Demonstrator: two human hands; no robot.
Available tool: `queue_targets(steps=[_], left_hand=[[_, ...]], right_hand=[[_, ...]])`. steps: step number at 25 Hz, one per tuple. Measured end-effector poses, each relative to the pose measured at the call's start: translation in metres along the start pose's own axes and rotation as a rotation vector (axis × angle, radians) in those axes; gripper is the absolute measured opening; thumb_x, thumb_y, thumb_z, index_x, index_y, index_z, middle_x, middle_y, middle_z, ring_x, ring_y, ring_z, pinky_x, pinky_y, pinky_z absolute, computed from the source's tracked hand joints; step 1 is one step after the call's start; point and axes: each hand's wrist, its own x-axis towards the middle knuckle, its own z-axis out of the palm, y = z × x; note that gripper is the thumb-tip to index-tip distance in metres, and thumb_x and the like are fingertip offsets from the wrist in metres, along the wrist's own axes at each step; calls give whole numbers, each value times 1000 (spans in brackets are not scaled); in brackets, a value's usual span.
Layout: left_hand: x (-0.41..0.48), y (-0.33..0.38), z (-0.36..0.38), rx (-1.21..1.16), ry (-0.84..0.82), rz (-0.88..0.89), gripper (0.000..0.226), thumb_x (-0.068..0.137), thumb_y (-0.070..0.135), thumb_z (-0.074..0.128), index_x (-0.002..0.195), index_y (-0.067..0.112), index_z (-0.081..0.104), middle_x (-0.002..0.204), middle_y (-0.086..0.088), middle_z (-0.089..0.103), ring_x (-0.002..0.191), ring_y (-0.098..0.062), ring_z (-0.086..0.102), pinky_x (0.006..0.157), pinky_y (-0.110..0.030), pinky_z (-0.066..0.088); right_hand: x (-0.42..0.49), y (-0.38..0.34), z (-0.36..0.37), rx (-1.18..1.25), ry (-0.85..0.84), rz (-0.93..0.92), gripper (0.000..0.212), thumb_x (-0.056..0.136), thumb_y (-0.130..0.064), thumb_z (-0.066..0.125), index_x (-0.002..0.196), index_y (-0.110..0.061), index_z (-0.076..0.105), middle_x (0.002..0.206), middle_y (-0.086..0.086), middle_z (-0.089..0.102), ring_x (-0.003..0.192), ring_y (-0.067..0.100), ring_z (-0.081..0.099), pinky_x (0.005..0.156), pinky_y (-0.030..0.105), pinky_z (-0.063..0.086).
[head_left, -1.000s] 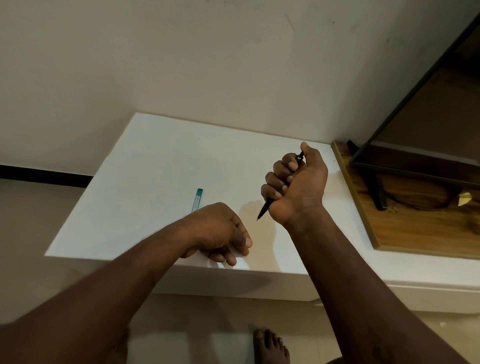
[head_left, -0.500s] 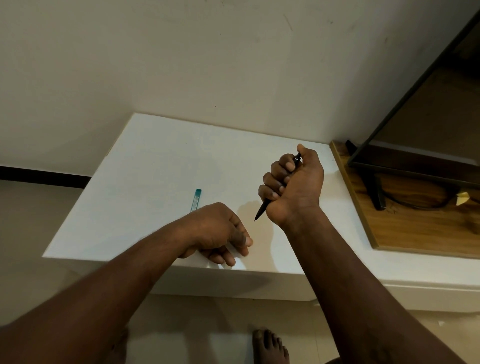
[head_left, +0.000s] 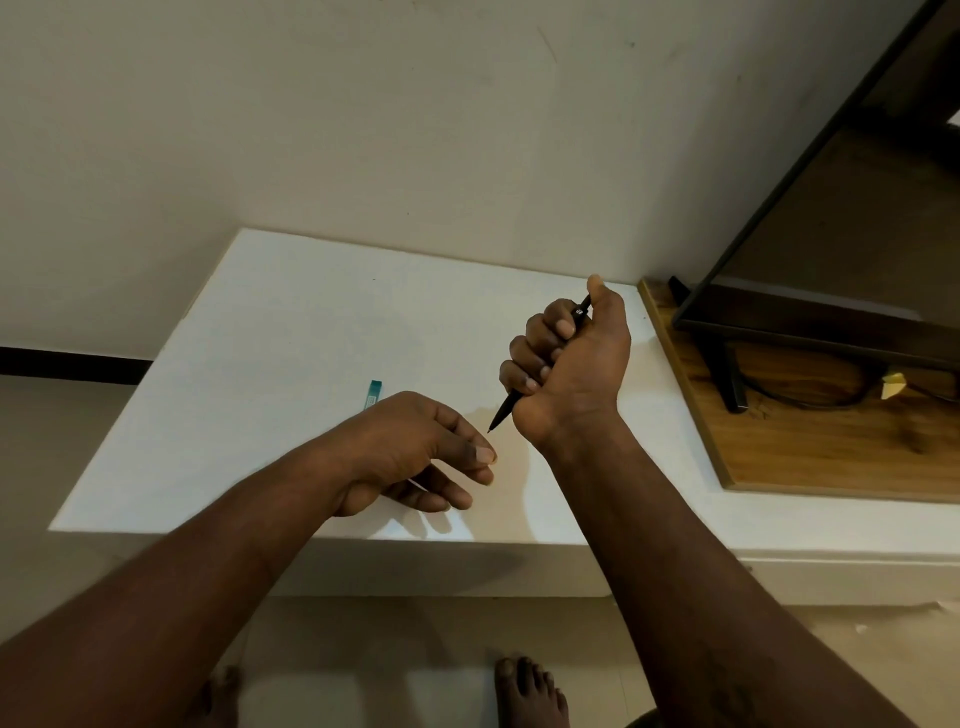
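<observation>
My right hand (head_left: 569, 364) grips a black pen (head_left: 501, 413) in a fist above the white table (head_left: 270, 332). The pen's tip points down and to the left, and my thumb sticks up beside its top end. My left hand (head_left: 415, 452) hovers low over the table near its front edge, just left of the pen tip. Its fingers are loosely curled and I see nothing in them. A small teal strip (head_left: 374, 391) lies on the table, partly hidden behind my left hand.
A wooden board (head_left: 810, 447) lies on the right with a black screen's stand (head_left: 727, 374), a dark cable and a yellow tag (head_left: 893, 384) on it. A wall stands behind the table. My bare feet (head_left: 530, 696) are on the tiled floor below.
The fingers of my left hand have uncurled and spread a little. My right thumb has lifted off the pen's top end. The pen stays in the same grip.
</observation>
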Motion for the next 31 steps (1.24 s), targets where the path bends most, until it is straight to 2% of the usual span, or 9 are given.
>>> queue_targets(steps=[3, 9, 13, 16, 19, 25, 31], left_hand=[[-1, 1, 1, -18, 8, 3, 12, 93, 16, 76, 90, 24, 85, 95, -5, 83, 73, -22, 80, 55, -27, 60], [0, 1, 0, -34, 26, 20, 12, 92, 16, 77, 89, 24, 85, 96, -5, 83, 72, -20, 80, 57, -28, 62], [1, 0, 0, -56, 40, 14, 10, 92, 18, 77, 90, 25, 85, 96, -4, 84, 73, -20, 80, 56, -28, 61], [2, -2, 0, -61, 39, 4, 9, 91, 18, 78, 93, 23, 85, 97, -3, 84, 73, -20, 80, 56, -27, 61], [2, -2, 1, -70, 40, 1, 9, 92, 18, 77, 94, 22, 85, 97, -2, 84, 74, -20, 80, 55, -27, 61], [1, -1, 3, -78, 49, 4, 12, 93, 16, 76, 101, 20, 83, 96, -1, 84, 74, -20, 80, 56, -28, 61], [0, 1, 2, -89, 55, 3, 12, 92, 16, 77, 100, 20, 83, 98, -1, 84, 76, -18, 80, 57, -28, 61]], right_hand=[[0, -1, -1, 14, -9, -5, 58, 101, -57, 48, 57, -21, 36, 57, -5, 20, 48, 13, 11, 46, 27, 11], [-1, -4, 0, 27, -16, -32, 51, 102, -43, 43, 57, -20, 35, 54, -5, 21, 46, 13, 12, 46, 26, 11], [-5, -3, 4, -91, -47, -111, 59, 106, -52, 44, 58, -20, 34, 53, -3, 22, 47, 13, 13, 43, 24, 16], [-7, -2, 8, -169, -94, -158, 57, 108, -45, 41, 58, -19, 33, 51, -3, 24, 46, 13, 14, 42, 23, 19], [-9, -2, 9, -164, -110, -152, 55, 107, -39, 39, 57, -18, 33, 50, -4, 24, 45, 13, 14, 43, 23, 18], [-9, -1, 8, -160, -107, -150, 62, 108, -53, 41, 57, -19, 33, 51, -3, 23, 46, 13, 12, 43, 24, 17], [-8, 0, 9, -134, -96, -134, 55, 106, -43, 41, 58, -18, 31, 52, -3, 21, 46, 14, 12, 43, 24, 17]])
